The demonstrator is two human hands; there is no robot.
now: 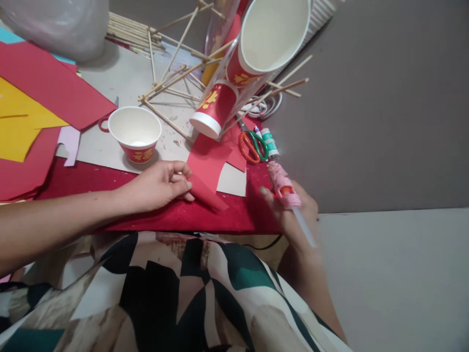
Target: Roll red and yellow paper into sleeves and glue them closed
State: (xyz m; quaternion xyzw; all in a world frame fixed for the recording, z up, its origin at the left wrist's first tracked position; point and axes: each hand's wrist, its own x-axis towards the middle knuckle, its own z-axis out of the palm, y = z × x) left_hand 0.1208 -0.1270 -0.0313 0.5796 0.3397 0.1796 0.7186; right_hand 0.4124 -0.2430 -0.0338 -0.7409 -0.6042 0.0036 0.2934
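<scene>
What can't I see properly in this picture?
All in the head view:
- Plastic bag: cut off by the top edge.
- Red loop: its rest is partly hidden by the small cup.
- Right hand: blurred, fingers partly hidden by the pink tool.

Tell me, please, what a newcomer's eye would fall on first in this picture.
Probably the red-and-gold paper cups at the top, around centre, beside a frame of thin wooden sticks. Next, perhaps, the boldly patterned fabric across the bottom. Right of centre, the right hand holds a pink tool; left of centre, the left hand holds red paper.
</scene>
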